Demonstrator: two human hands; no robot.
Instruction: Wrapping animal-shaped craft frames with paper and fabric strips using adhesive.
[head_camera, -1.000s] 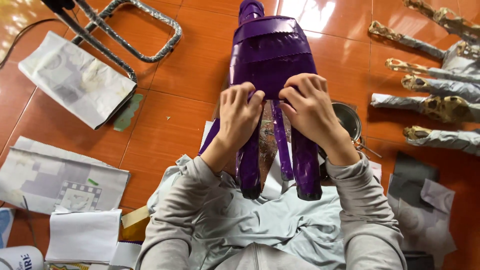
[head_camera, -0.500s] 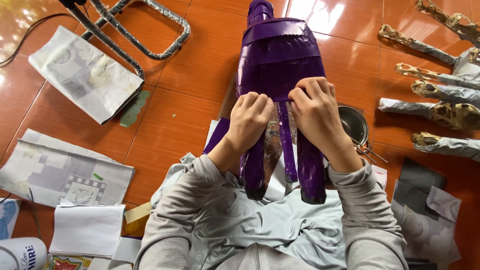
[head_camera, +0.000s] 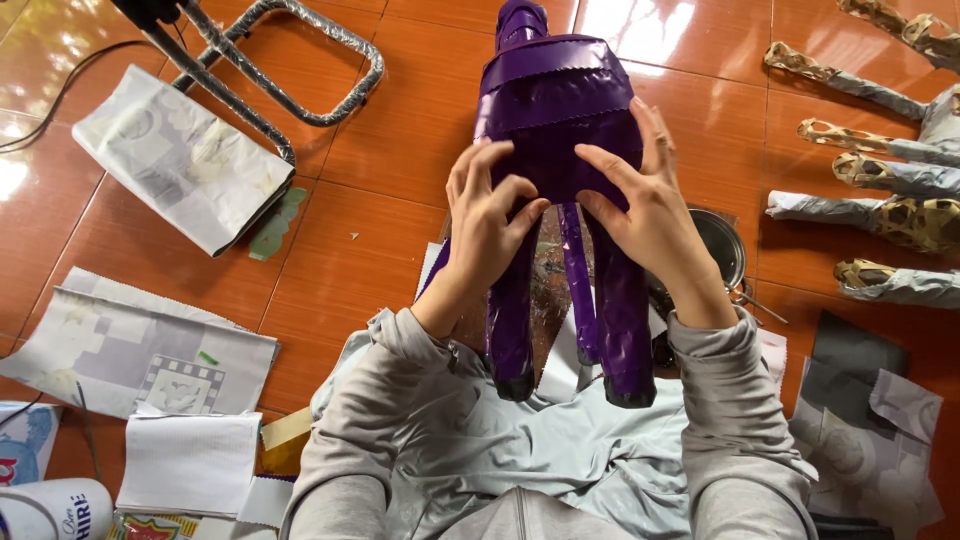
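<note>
Both hands, left hand (head_camera: 490, 215) and right hand (head_camera: 640, 195), press open-fingered on the purple paper figure (head_camera: 560, 130), its long axis pointing straight away from the lap.

We see an orange tiled floor (head_camera: 400, 130). Far left: folded newspaper (head_camera: 180, 160) w/ a metal tube frame (head_camera: 290, 70) just beyond it. Near left: flat newspaper sheets (head_camera: 130, 350), a white folded sheet (head_camera: 188, 462) & a white cup (head_camera: 55, 510). Right: grey paper-wrapped figures (head_camera: 880, 215) in a row; dark paper scraps (head_camera: 860, 400) nearer; a metal tin (head_camera: 722, 245) btwn.
</note>
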